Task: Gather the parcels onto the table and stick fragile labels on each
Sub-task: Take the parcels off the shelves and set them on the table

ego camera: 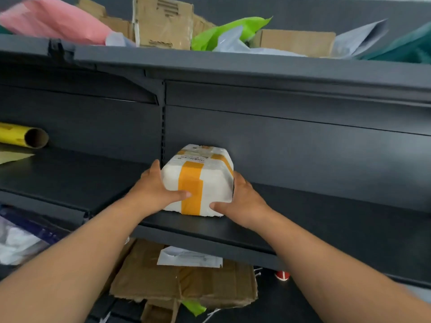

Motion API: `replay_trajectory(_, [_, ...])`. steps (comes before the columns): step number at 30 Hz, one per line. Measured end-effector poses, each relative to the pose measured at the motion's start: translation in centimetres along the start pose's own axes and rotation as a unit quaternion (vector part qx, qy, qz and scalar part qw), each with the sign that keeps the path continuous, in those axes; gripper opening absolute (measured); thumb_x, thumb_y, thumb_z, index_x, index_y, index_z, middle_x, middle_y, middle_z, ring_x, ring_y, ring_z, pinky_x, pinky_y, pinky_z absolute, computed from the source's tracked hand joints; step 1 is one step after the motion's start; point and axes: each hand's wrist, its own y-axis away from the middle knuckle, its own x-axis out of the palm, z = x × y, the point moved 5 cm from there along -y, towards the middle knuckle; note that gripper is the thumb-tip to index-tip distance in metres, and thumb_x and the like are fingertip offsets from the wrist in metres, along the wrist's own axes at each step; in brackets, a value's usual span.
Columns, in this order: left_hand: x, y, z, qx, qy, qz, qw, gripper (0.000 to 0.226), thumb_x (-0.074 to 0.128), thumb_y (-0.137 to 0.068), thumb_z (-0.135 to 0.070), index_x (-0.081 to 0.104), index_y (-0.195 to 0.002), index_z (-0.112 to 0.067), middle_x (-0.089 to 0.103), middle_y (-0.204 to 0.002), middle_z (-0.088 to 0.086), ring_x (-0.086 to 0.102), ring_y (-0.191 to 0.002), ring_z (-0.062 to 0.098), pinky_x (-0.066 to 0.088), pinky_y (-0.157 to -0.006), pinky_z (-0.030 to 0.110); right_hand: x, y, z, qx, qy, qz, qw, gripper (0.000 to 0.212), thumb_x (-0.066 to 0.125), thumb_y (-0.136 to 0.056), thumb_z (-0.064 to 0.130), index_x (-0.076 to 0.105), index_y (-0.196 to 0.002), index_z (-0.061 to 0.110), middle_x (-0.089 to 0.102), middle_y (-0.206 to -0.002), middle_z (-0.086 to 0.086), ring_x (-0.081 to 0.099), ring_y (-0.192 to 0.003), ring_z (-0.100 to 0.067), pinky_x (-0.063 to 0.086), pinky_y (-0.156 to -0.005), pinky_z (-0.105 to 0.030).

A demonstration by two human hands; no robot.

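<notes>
A white foam parcel (210, 180) wrapped with orange tape sits on the dark middle shelf (326, 220), against the back panel. My left hand (155, 188) grips its left side, thumb across the front face. My right hand (242, 201) grips its right side, thumb on the lower front edge. The fingers of both hands are hidden behind the parcel. No table and no labels are in view.
The top shelf (210, 64) holds cardboard boxes (163, 22), pink (53, 22), green (224, 31) and grey mailer bags. A yellow roll (23, 136) lies on the left shelf. Flattened cardboard (184, 280) and a white envelope (189, 257) lie below.
</notes>
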Motion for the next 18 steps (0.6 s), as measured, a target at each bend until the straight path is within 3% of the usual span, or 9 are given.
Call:
replay_trajectory(3, [1.1, -0.9, 0.3, 0.011, 0.1, 0.03, 0.995, 0.123, 0.087, -0.059, -0.047, 0.01, -0.152, -0.024, 0.038, -0.148, -0.002, 0.04, -0.131, 0.019, 0.038, -0.107, 0.038, 0.9, -0.4, -0.1, 0.024, -0.041, 0.0, 0.999, 0.104, 0.076, -0.075, 0.047, 0.01, -0.153, 0.026, 0.027, -0.154, 0.002, 0.034, -0.137, -0.02, 0.037, -0.109, -0.037])
replay_trajectory(6, [1.7, -0.7, -0.3, 0.042, 0.114, 0.005, 0.993, 0.093, 0.087, -0.061, -0.041, 0.035, -0.136, -0.027, 0.052, -0.131, -0.004, 0.051, -0.115, 0.018, 0.047, -0.096, 0.041, 1.1, -0.2, -0.5, 0.041, -0.069, -0.013, 0.997, 0.104, 0.074, -0.076, 0.049, 0.011, -0.154, 0.023, 0.028, -0.154, 0.001, 0.034, -0.138, -0.02, 0.036, -0.111, -0.038])
replay_trajectory(11, [3.1, 1.4, -3.4, 0.09, 0.087, -0.029, 0.992, 0.095, 0.084, -0.056, -0.051, 0.035, -0.135, -0.033, 0.051, -0.127, -0.005, 0.053, -0.113, 0.018, 0.05, -0.091, 0.043, -1.9, 2.5, -2.3, 0.044, -0.07, -0.092, 0.992, 0.093, 0.073, -0.076, 0.047, 0.021, -0.149, 0.023, 0.041, -0.144, 0.0, 0.046, -0.127, -0.021, 0.047, -0.101, -0.042])
replay_trajectory(18, [8.2, 8.5, -11.1, 0.162, 0.136, -0.033, 0.977, 0.099, 0.082, -0.055, -0.053, 0.03, -0.138, -0.039, 0.047, -0.132, -0.007, 0.051, -0.115, 0.018, 0.052, -0.089, 0.046, -9.4, 11.3, -6.8, 0.057, -0.026, -0.193, 0.979, 0.089, 0.07, -0.082, 0.044, 0.016, -0.15, 0.025, 0.035, -0.149, 0.003, 0.046, -0.128, -0.02, 0.045, -0.098, -0.036])
